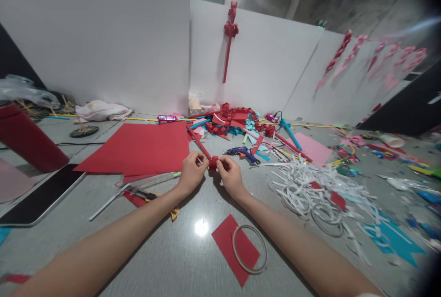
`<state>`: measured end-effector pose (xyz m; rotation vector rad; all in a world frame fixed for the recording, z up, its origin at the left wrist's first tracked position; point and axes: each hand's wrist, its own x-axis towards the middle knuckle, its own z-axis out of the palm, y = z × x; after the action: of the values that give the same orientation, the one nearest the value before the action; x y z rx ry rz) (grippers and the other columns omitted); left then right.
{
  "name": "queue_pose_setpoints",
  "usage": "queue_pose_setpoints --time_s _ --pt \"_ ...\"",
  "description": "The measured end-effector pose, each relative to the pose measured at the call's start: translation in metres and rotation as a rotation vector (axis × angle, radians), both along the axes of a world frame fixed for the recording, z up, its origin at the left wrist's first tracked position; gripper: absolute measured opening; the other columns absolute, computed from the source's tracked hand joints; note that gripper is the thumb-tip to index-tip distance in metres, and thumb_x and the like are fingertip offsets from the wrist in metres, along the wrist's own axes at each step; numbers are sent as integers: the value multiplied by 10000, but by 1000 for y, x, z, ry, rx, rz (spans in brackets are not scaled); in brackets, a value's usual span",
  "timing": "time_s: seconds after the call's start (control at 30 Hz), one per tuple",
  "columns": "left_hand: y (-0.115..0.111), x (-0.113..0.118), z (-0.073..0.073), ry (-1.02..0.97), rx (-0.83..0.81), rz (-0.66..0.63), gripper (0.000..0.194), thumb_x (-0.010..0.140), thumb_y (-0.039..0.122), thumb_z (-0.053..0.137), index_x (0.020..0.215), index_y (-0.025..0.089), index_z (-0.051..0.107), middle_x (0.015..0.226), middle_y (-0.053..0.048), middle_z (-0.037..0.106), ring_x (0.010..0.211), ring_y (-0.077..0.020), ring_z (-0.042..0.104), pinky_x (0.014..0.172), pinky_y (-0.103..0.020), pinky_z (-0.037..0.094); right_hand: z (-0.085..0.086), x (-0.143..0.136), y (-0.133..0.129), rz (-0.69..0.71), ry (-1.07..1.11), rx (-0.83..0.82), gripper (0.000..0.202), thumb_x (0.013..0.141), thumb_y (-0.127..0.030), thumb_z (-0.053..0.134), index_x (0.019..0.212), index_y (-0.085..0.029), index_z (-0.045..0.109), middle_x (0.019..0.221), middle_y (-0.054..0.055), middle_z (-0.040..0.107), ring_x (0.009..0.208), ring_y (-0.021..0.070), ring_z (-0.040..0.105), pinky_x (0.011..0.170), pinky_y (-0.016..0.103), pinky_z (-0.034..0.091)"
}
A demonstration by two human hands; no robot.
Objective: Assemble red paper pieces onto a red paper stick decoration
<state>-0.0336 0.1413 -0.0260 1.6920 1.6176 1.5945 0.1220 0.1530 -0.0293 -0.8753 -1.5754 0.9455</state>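
Near the middle of the view, a small red folded paper piece (213,164) sits at the end of a red paper stick (200,143) that slants up and left. My left hand (194,168) pinches its left side with thumb and forefinger. From the right, my right hand (229,173) pinches the other side. A blue glue gun (241,152) lies just beyond my right hand. Large red sheets (138,148) lie to the left of my left hand. Nearer to me are a small red sheet (229,246) and a roll of tape or strip ring (264,246) on it.
A heap of white paper strips (303,187) lies at right. Scissors and a cutter (144,193) rest beside my left forearm. At far left are a phone (44,196) and a red cylinder (31,136). A red paper ornament (231,30) hangs on the white panel.
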Motion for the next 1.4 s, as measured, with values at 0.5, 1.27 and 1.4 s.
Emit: queue_pose_setpoints --time_s 0.5,1.27,1.4 --pt "-3 1 1 -54 -64 -182 265 946 377 536 790 178 617 746 -3 640 683 -138 558 646 -258 424 0 1 0 7 14 -10 276 923 -442 596 844 -181 636 754 21 652 687 159 604 662 275 477" --pt "-4 0 2 -47 -44 -266 276 963 415 556 898 182 688 846 -34 688 785 -160 612 697 -265 466 0 0 1 -16 -34 16 258 924 -416 582 839 -182 649 758 13 624 691 160 545 654 269 434" --pt "-3 0 1 -44 -40 -258 291 966 426 549 882 181 682 828 -27 682 770 -156 601 692 -265 456 1 0 0 -14 -30 21 249 924 -407 587 837 -182 648 762 11 624 698 161 550 664 272 435"
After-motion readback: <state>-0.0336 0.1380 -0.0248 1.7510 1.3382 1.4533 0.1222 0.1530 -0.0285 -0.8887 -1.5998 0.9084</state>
